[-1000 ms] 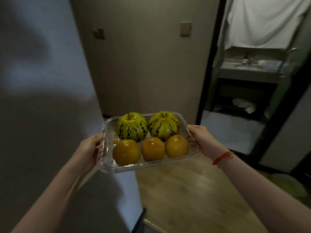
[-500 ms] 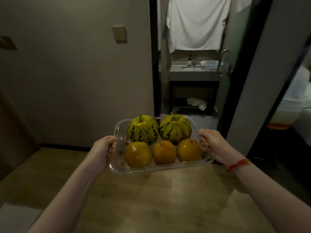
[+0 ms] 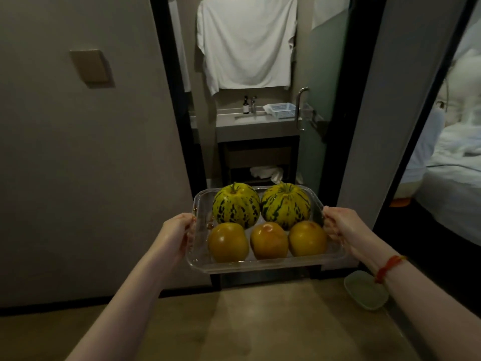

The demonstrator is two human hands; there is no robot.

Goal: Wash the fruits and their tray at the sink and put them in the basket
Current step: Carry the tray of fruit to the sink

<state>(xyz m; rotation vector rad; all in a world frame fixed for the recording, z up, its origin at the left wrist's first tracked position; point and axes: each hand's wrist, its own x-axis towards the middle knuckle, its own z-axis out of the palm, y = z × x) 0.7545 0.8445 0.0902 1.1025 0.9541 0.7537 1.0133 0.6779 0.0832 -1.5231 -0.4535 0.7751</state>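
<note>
A clear, glossy plastic tray (image 3: 263, 265) carries smooth-skinned orange fruits (image 3: 269, 240) and mottled striped melons (image 3: 236, 205). Beyond hang a white cloth towel (image 3: 247, 43), a perforated plastic basket (image 3: 281, 110) and a polished metal door handle (image 3: 301, 108).

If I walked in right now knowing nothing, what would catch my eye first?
Most likely the clear plastic tray held out at the centre, the left hand and right hand gripping its two ends. It carries two striped yellow-green melons at the back and three round orange fruits in front. Straight ahead through the doorway, a white towel hangs above the sink, with a pale basket on the counter.
</note>
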